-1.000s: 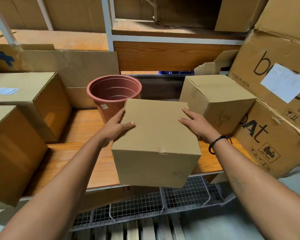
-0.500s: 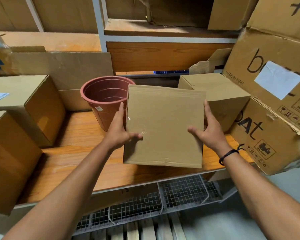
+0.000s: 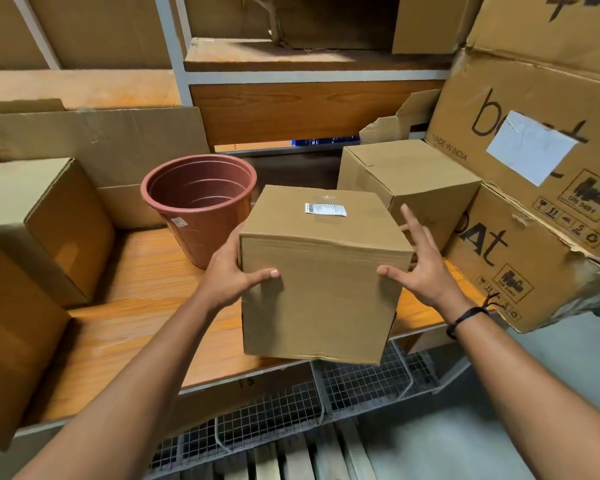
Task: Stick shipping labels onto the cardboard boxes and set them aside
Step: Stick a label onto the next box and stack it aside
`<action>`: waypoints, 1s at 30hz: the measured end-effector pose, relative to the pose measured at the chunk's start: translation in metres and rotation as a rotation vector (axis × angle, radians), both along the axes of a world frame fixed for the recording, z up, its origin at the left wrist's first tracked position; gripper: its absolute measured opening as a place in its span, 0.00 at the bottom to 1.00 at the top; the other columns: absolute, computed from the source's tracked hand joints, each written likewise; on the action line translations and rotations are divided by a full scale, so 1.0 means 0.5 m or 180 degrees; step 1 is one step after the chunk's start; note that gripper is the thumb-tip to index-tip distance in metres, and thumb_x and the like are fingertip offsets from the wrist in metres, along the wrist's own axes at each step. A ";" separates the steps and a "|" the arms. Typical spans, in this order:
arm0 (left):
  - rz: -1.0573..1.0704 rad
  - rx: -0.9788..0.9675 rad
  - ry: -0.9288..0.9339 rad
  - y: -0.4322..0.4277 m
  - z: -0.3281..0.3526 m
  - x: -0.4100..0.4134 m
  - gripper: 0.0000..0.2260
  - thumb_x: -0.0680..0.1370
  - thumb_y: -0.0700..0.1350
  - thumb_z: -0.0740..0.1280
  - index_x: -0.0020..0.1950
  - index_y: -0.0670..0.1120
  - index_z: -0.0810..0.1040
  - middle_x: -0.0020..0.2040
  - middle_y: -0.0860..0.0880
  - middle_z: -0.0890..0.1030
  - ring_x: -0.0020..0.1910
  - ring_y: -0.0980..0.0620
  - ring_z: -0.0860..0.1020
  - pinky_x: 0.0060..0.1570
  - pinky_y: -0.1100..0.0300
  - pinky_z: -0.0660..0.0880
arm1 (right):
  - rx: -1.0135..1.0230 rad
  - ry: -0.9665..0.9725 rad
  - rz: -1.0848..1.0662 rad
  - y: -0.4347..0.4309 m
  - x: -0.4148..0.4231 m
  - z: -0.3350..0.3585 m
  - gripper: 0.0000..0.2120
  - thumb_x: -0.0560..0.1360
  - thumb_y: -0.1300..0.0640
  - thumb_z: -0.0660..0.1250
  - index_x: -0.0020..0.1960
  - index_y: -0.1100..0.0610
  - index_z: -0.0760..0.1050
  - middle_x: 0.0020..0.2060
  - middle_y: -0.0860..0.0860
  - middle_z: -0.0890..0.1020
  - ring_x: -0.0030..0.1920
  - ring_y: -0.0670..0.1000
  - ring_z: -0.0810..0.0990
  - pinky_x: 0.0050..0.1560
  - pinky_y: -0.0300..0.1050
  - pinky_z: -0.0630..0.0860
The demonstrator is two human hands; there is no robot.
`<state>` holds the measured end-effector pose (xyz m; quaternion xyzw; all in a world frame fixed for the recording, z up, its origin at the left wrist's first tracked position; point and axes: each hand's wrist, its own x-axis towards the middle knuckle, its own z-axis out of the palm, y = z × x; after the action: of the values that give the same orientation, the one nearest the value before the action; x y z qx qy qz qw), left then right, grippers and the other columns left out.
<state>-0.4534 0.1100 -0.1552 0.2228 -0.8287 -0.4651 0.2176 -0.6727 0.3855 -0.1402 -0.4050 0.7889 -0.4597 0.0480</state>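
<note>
Left hand: the left hand grips the near left edge of the box, thumb laid flat across the front face; the fingers run along the left side, out of sight.
Right hand: the right hand is wide open with its fingers spread. Only the thumb tip touches the front face by the right edge, and the fingers stand just off the right side.
Box: the brown cube-shaped cardboard box sits between the hands at the front of the shelf, its lower edge hanging past the shelf lip. Whether it rests on the board or is lifted cannot be told.
Label: a small white shipping label with a barcode is stuck on the top face, near the far edge.
Shelf: an orange-brown wooden shelf board.
Pot: a reddish-brown round plastic plant pot stands upright just left of the box, behind the left hand.
Neighbour: a second plain cardboard box stands behind to the right.
Wrist: a black cord wristband is on the right wrist.
</note>
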 end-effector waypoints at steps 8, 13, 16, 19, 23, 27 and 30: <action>-0.0141 -0.0379 -0.0298 0.005 -0.027 0.019 0.51 0.63 0.52 0.82 0.77 0.61 0.54 0.76 0.53 0.64 0.74 0.49 0.63 0.71 0.41 0.66 | 0.0391 0.0378 0.0162 -0.004 0.005 -0.040 0.38 0.60 0.30 0.71 0.65 0.47 0.75 0.70 0.50 0.64 0.68 0.46 0.66 0.70 0.48 0.68; -0.0196 -0.0320 -0.0368 0.002 -0.036 0.027 0.46 0.65 0.53 0.81 0.75 0.61 0.57 0.75 0.51 0.64 0.73 0.47 0.64 0.69 0.42 0.69 | 0.0421 0.0430 0.0177 -0.006 0.019 -0.058 0.37 0.63 0.31 0.69 0.66 0.49 0.74 0.70 0.51 0.63 0.67 0.47 0.66 0.67 0.42 0.67; -0.0356 -0.0554 -0.0379 -0.008 -0.028 0.033 0.43 0.67 0.70 0.69 0.77 0.59 0.57 0.77 0.54 0.64 0.74 0.52 0.63 0.70 0.46 0.64 | 0.0211 0.0118 0.0233 -0.010 0.009 -0.048 0.34 0.67 0.25 0.62 0.62 0.47 0.75 0.66 0.50 0.66 0.62 0.41 0.71 0.63 0.38 0.71; -0.0091 -0.0444 -0.0110 -0.017 -0.012 0.024 0.38 0.72 0.75 0.56 0.76 0.56 0.62 0.75 0.52 0.68 0.72 0.52 0.67 0.69 0.45 0.68 | -0.0027 -0.0460 -0.0043 -0.039 -0.024 -0.022 0.28 0.71 0.29 0.63 0.60 0.48 0.79 0.64 0.51 0.71 0.57 0.45 0.78 0.54 0.40 0.77; 0.0233 -0.0045 -0.0381 -0.001 0.024 -0.026 0.31 0.77 0.66 0.61 0.75 0.52 0.66 0.73 0.49 0.71 0.71 0.48 0.70 0.69 0.44 0.68 | 0.0369 -0.0727 -0.0016 -0.086 -0.067 -0.005 0.22 0.76 0.47 0.70 0.69 0.49 0.74 0.70 0.50 0.71 0.64 0.49 0.76 0.67 0.49 0.71; 0.0373 0.0196 -0.0494 -0.014 0.036 -0.038 0.29 0.75 0.55 0.71 0.74 0.53 0.69 0.73 0.51 0.72 0.71 0.48 0.70 0.71 0.44 0.67 | 0.0641 -0.0784 -0.0102 -0.113 -0.045 0.015 0.27 0.74 0.50 0.72 0.72 0.51 0.71 0.70 0.47 0.74 0.69 0.49 0.72 0.71 0.52 0.68; 0.0395 0.0477 -0.0380 -0.054 0.043 -0.014 0.27 0.71 0.52 0.71 0.71 0.53 0.74 0.70 0.53 0.75 0.68 0.50 0.72 0.70 0.46 0.68 | 0.0610 -0.0704 -0.0328 -0.115 0.009 0.021 0.28 0.71 0.47 0.74 0.69 0.50 0.74 0.66 0.48 0.77 0.64 0.50 0.77 0.63 0.57 0.76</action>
<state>-0.4603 0.0829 -0.1339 0.3165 -0.7876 -0.4974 0.1790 -0.6684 0.3283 -0.1299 -0.3045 0.8387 -0.4260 0.1494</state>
